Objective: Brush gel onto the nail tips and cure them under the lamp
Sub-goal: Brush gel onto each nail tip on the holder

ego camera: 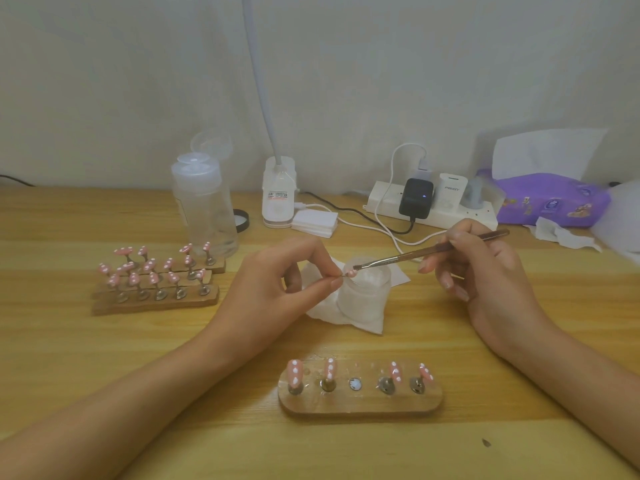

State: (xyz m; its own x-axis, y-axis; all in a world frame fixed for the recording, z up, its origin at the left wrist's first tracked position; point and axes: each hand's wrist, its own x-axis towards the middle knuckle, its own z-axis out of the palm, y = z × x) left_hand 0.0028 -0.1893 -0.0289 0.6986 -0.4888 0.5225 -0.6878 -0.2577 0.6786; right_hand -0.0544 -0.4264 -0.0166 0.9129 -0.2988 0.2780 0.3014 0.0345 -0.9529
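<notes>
at the back of my view i see a white power strip (429, 213), a purple tissue pack (550, 202) beside it, and a clear pump bottle (204, 206) left.

Home nail-art desk — wooden tabletop (104, 348), power strip (429, 209), tissue pack (550, 199), plain wall.

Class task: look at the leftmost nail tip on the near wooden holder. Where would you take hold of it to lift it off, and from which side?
Probably pinch the thin stem under the leftmost nail tip, just above its metal base, coming from above and the near side. The painted face tilts upward, so gripping the stem keeps fingers off the dots; the left hand holds its piece this way.
</notes>
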